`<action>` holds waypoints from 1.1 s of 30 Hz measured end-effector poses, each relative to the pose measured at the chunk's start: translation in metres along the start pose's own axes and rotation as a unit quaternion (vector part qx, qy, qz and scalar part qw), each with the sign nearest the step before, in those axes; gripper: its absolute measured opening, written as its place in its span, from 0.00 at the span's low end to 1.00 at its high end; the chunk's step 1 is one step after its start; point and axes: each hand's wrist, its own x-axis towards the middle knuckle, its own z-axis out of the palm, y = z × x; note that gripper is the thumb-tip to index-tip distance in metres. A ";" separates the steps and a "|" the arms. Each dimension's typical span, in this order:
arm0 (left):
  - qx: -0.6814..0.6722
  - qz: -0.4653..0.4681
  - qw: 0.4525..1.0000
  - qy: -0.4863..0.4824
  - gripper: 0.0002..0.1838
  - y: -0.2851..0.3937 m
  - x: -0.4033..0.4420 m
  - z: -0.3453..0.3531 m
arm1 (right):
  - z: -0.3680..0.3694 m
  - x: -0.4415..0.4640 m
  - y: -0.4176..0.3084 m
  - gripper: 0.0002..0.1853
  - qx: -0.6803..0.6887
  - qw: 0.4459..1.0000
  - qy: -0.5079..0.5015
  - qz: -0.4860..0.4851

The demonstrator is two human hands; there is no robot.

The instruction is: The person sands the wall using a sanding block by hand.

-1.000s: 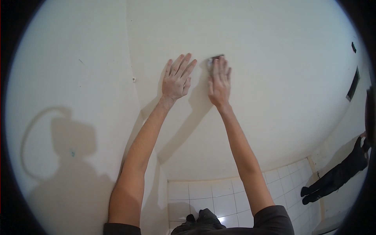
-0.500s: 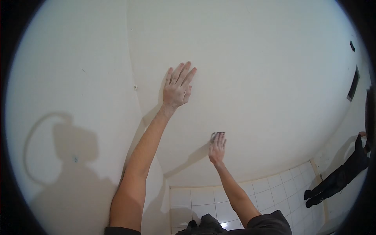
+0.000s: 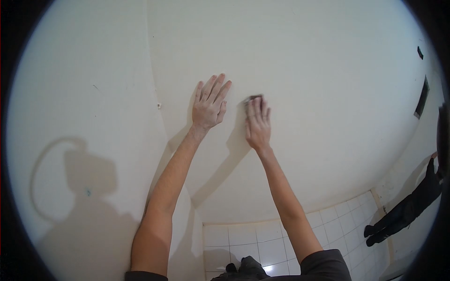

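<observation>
Right hand (image 3: 257,124): has just moved up the front wall (image 3: 318,93), bringing the small flat object (image 3: 254,97) from low on that surface to a position beside the left hand (image 3: 206,111) and near its level. The right arm is accordingly extended upward again. The object's outline is blurred, which suggests motion; its exact type cannot be determined.

Right fingers: nearly straight and close together, laid over the object and holding it against the wall. Its dark edge projects beyond the fingertips; the underside grip is hidden.

Left fingers: open, moderately spread, with nothing held. The palm side faces the front wall, near the corner with the side wall (image 3: 89,56). This hand holds much the same position as before and appears to act as a brace.

Surroundings: tiled floor (image 3: 270,248) below; another person in dark clothing (image 3: 417,201) at the right edge of view.
</observation>
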 end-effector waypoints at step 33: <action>0.009 0.012 1.000 -0.027 0.34 -0.003 -0.003 0.001 | 0.009 -0.021 -0.008 0.37 0.002 0.988 -0.073 -0.139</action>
